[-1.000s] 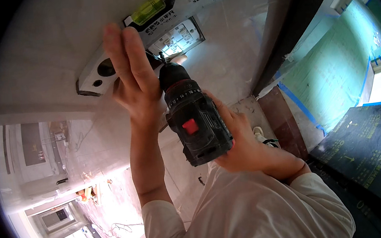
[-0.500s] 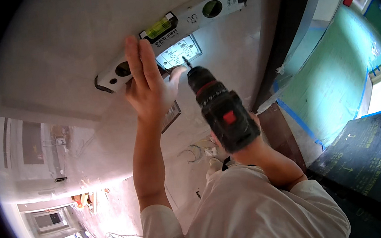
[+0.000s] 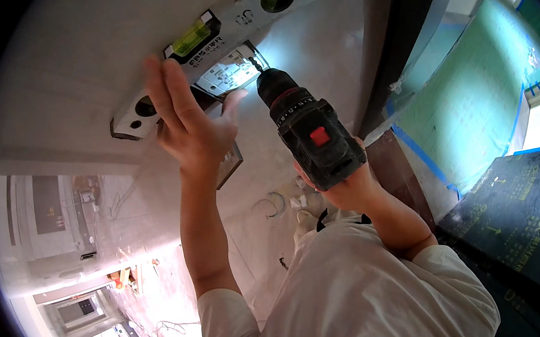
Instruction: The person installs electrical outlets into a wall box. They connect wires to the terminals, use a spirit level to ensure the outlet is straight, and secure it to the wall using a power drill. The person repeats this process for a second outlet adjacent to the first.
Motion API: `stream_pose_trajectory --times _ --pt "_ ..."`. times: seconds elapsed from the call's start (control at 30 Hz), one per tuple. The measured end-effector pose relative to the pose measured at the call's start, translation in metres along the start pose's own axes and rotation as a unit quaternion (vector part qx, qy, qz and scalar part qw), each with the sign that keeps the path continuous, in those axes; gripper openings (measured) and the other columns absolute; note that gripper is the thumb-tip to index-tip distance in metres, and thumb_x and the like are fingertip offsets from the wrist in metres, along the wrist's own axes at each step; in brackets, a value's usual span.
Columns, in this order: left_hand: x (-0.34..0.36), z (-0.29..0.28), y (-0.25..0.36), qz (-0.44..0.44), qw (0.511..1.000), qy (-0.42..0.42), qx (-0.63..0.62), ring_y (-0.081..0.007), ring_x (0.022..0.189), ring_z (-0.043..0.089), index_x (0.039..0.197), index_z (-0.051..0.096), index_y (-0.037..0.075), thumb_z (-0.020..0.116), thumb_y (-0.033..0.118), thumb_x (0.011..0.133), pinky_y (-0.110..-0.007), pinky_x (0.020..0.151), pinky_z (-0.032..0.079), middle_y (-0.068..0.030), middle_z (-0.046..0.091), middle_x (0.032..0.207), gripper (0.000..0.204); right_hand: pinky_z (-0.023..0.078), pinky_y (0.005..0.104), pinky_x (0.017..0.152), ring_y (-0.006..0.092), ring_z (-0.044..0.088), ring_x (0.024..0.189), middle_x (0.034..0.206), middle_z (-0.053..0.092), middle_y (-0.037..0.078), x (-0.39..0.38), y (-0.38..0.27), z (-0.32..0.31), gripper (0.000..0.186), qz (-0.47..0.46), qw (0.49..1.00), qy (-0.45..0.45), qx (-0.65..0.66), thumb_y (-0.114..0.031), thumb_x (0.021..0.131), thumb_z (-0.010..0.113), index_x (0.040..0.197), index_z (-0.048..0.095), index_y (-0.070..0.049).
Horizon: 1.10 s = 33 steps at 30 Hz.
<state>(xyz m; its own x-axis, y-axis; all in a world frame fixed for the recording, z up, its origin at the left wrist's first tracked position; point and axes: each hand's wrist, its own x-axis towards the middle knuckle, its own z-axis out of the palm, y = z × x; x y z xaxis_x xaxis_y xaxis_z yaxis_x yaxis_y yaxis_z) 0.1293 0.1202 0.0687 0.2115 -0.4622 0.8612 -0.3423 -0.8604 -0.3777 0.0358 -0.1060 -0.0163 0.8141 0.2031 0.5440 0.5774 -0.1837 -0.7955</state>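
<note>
A silver-grey spirit level (image 3: 235, 25) with a yellow-green vial lies slantwise along the wall. My left hand (image 3: 189, 125) holds it there, two fingers stretched over its face and the thumb below, near the plate. The other fingers are partly hidden. Just beneath the level, a white rectangular socket-type plate (image 3: 228, 72) is brightly lit; my left hand covers part of its surroundings. My right hand (image 3: 348, 184) grips a black cordless drill (image 3: 308, 126) with a red mark. Its bit points at the plate's right end; contact cannot be made out.
A dark-framed rectangular piece (image 3: 229, 166) is on the wall below my left hand. To the right stands a dark door frame (image 3: 395, 46), with a green covering (image 3: 472, 103) edged in blue tape beyond. A black printed board (image 3: 515, 216) lies at lower right.
The drill has moved up, bringing its bit nearer the plate's right end. My view has shifted, so the level and plate appear further left and higher. My left hand keeps its hold.
</note>
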Motion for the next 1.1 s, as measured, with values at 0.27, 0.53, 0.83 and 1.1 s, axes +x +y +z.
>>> stream_pose_trajectory --times 0.27,0.53,0.83,1.1 --pt "0.005 -0.004 0.002 0.006 1.0 -0.017 0.001 -0.0456 0.127 0.063 0.15 0.041 -0.008 0.096 0.039 0.07 -0.037 0.076 0.067 -0.0339 0.05 0.149 0.108 0.059 0.0359 0.082 0.0363 0.077 0.095 0.114 0.074 0.019 0.009 -0.009 0.001 0.079 0.098 0.983 0.036 0.151 -0.005 0.074 0.085 0.145 0.051 0.001" --pt "0.004 -0.003 0.006 -0.022 0.999 -0.029 -0.018 -0.0492 0.128 0.061 0.151 0.039 -0.008 0.095 0.033 0.075 -0.04 0.084 0.067 -0.0358 0.048 0.149 0.102 0.059 0.0358 0.083 0.0349 0.078 0.096 0.11 0.075 0.018 0.022 -0.014 -0.023 0.081 0.064 0.996 -0.012 0.06 -0.008 0.073 0.087 0.146 0.052 0.0" --pt "0.001 -0.01 0.001 -0.043 0.998 -0.003 -0.038 -0.0425 0.135 0.058 0.146 0.053 -0.003 0.092 0.024 0.082 -0.045 0.104 0.058 -0.0278 0.053 0.15 0.08 0.059 0.0362 0.083 0.0337 0.079 0.093 0.106 0.077 0.017 0.026 -0.016 -0.026 0.078 0.092 0.989 -0.012 0.114 -0.013 0.074 0.087 0.145 0.055 -0.001" --pt "0.022 -0.022 0.022 -0.081 0.995 0.016 0.049 -0.0324 0.115 0.074 0.131 0.069 0.002 0.083 0.01 0.088 -0.036 0.084 0.065 -0.0177 0.072 0.132 0.046 0.059 0.0358 0.084 0.0349 0.078 0.094 0.106 0.076 0.019 0.02 -0.017 -0.022 0.076 0.101 0.992 0.013 0.075 -0.01 0.074 0.086 0.143 0.057 -0.001"
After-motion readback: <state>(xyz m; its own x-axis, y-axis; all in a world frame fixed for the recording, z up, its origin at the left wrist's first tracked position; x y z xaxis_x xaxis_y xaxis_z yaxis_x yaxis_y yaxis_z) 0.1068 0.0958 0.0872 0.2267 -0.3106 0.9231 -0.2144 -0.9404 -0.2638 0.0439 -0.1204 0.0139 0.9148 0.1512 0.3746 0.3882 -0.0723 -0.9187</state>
